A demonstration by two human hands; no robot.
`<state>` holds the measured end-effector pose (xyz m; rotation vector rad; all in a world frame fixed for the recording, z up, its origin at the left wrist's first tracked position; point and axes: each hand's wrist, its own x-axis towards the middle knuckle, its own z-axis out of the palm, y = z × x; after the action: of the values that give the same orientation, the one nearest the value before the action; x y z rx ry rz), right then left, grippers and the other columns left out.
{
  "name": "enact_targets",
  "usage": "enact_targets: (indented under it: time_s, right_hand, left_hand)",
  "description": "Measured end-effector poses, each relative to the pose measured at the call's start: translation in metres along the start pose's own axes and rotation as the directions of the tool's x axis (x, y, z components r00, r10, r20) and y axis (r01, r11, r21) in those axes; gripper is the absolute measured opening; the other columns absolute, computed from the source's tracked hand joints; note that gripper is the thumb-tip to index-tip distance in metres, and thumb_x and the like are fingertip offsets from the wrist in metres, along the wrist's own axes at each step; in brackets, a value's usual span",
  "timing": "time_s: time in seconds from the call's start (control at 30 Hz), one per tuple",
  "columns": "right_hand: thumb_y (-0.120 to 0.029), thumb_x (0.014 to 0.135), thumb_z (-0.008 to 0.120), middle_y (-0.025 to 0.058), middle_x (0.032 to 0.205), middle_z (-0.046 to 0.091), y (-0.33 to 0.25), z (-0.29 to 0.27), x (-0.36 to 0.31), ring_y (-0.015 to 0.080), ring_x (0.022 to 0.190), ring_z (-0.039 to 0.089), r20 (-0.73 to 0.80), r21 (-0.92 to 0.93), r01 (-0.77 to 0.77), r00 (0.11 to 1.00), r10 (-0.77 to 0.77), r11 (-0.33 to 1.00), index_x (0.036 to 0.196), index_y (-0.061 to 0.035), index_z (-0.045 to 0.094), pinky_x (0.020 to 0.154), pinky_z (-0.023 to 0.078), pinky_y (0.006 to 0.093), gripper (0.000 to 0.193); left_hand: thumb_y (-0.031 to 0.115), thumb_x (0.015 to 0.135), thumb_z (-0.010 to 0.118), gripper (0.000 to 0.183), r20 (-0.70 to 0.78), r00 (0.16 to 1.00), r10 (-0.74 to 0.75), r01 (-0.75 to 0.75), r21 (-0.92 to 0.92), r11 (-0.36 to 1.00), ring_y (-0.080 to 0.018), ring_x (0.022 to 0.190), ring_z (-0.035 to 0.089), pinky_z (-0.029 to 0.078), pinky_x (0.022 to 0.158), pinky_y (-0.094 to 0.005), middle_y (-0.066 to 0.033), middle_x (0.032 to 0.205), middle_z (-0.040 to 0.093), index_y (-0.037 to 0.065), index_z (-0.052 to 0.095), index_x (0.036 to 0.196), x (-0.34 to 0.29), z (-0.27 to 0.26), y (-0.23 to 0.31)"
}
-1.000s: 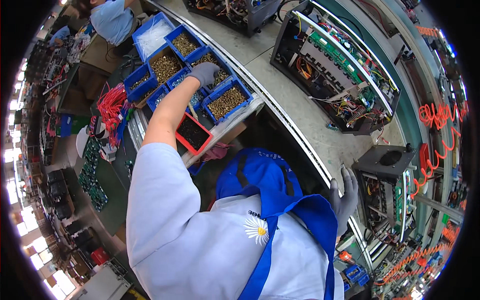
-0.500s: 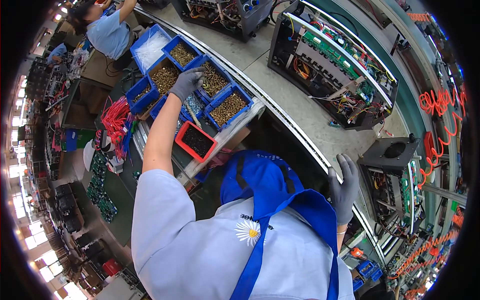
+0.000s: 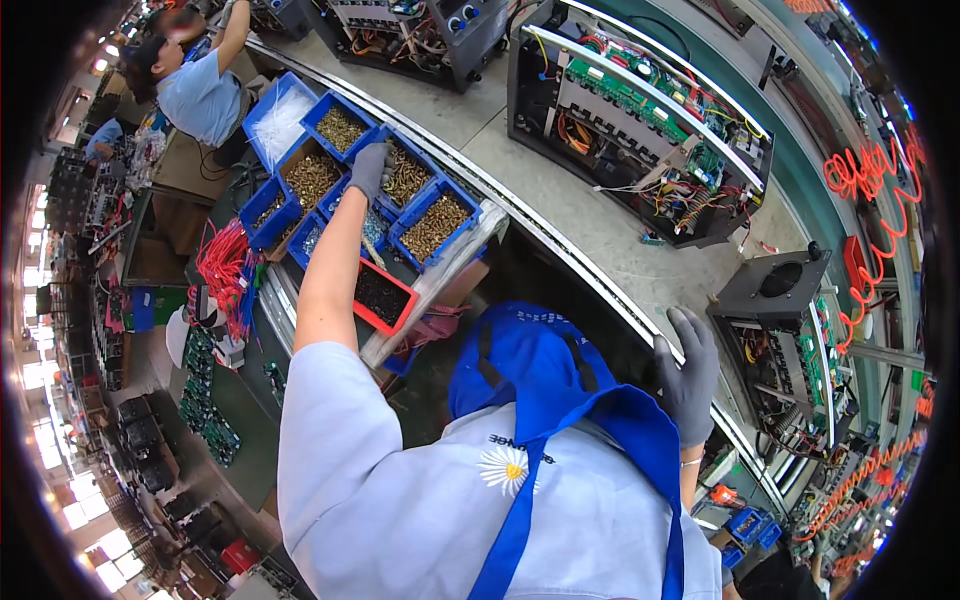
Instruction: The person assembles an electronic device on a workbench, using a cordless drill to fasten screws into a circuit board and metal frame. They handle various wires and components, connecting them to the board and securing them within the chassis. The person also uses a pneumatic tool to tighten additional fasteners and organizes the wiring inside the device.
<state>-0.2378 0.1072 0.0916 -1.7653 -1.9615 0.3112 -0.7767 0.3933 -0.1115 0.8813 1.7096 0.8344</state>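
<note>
My left hand point(image 3: 370, 170), in a grey glove, reaches to the left edge of a blue bin of brass-coloured screws point(image 3: 405, 180). Its fingers are curled and partly hidden; what they hold, if anything, does not show. Another blue bin point(image 3: 456, 240) with similar screws sits closer to me. Nearer still is a red bin point(image 3: 405, 312) of small black parts. My right hand point(image 3: 688, 385), also gloved in grey, rests at the metal rail point(image 3: 580, 265) with its thumb and fingers apart, holding nothing.
Beyond the rail stands an open machine chassis point(image 3: 650, 135) with green boards and loose wires. A smaller chassis with a fan point(image 3: 775, 285) is right of my right hand. Orange coiled hoses point(image 3: 875, 175) hang at the right. A co-worker point(image 3: 200, 100) stands far left.
The view has shifted, so the bins and machines appear farther left. My left fingers, stretched over the screws before, are now more curled near the bin's edge. My right hand stays in place.
</note>
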Motion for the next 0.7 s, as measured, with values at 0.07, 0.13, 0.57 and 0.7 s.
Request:
enact_targets:
  time_s: [0.07,0.13,0.57,0.7]
  right_hand:
    - [-0.014,0.082,0.067,0.0164,0.115,0.061,0.004,-0.002,-0.012,0.0351,0.107,0.057,0.016,-0.017,-0.098,0.995,0.098,0.995,0.117,-0.0038,0.061,0.093,0.045,0.0419,0.037]
    - [-0.014,0.082,0.067,0.0163,0.115,0.061,0.006,-0.005,-0.018,0.035,0.106,0.058,0.036,-0.023,-0.181,0.983,0.182,0.983,0.118,-0.004,0.061,0.093,0.045,0.0416,0.037]
    - [-0.014,0.082,0.066,0.0155,0.108,0.062,0.013,-0.008,-0.008,0.0344,0.1,0.058,0.094,0.016,-0.164,0.982,0.162,0.986,0.116,-0.0039,0.062,0.088,0.045,0.0412,0.036]
    - [-0.015,0.082,0.065,0.0151,0.106,0.062,0.011,-0.003,0.004,0.0346,0.098,0.058,0.04,0.06,-0.02,0.999,0.018,0.998,0.116,-0.0047,0.062,0.085,0.045,0.0416,0.036]
  left_hand:
    - [0.032,0.091,0.052,0.044,-0.014,0.997,0.072,-0.047,0.624,0.78,-0.029,0.091,0.068,0.055,0.07,-0.0418,-0.0181,0.107,0.067,0.005,0.049,0.126,-0.015,0.028,0.015]
    - [0.033,0.091,0.052,0.047,0.074,0.986,0.151,-0.097,0.984,0.151,-0.0345,0.102,0.067,0.053,0.083,-0.0475,-0.0214,0.113,0.066,0.006,0.046,0.128,-0.042,0.053,0.034]
    - [0.036,0.088,0.064,0.029,0.007,0.942,0.335,-0.196,0.823,0.533,-0.0294,0.088,0.069,0.052,0.081,-0.0405,-0.0154,0.092,0.071,0.01,0.074,0.094,-0.038,0.01,0.021]
    - [0.04,0.092,0.062,0.04,-0.125,0.975,0.184,-0.085,0.554,0.828,-0.0125,0.053,0.054,0.046,0.054,-0.031,-0.0059,0.069,0.065,0.002,0.073,0.086,-0.04,-0.006,0.022]
